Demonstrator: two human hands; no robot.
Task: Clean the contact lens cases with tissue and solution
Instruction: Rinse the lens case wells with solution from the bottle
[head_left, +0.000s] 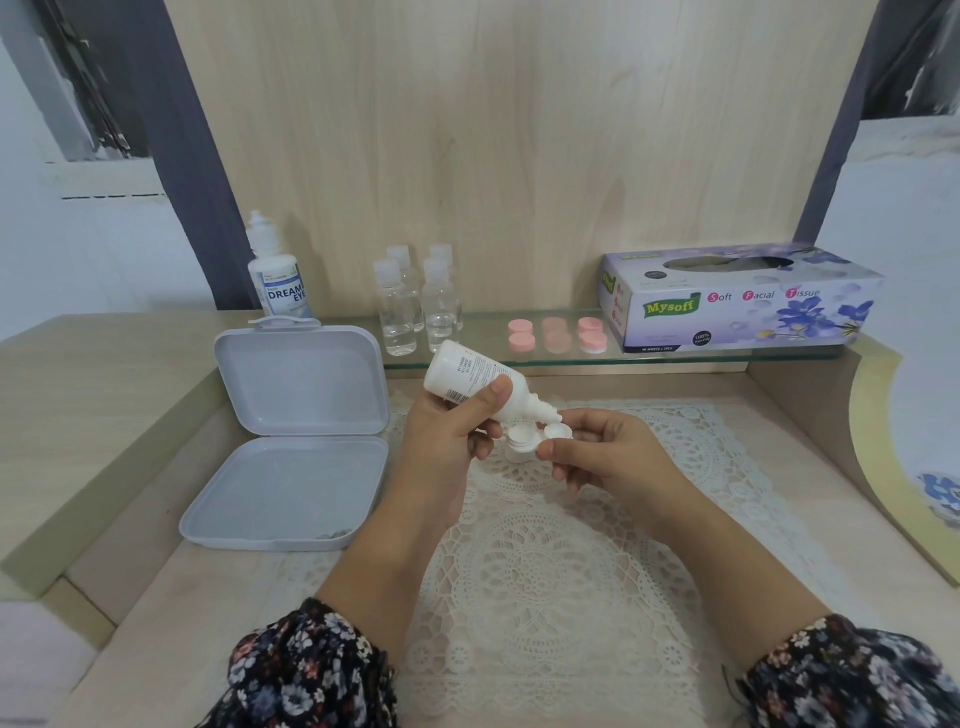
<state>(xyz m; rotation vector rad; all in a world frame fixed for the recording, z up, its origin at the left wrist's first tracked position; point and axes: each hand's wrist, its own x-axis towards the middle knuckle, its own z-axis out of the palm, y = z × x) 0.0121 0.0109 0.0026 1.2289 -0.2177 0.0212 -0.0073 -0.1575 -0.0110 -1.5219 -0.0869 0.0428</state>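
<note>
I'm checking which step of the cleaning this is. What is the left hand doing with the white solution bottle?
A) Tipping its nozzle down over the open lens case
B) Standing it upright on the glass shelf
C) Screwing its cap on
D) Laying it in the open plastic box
A: the left hand grips the white solution bottle tilted, nozzle pointing down at the open lens case that the right hand holds.

This looks like a home, at a wooden dressing table (130, 364) with a pale wood back panel (519, 130). A white lace mat (545, 545) covers the top. A small glass shelf (571, 358) carries a box of facial tissue (737, 301) and small clear bottles (415, 306). White walls (78, 249) stand behind.
</note>
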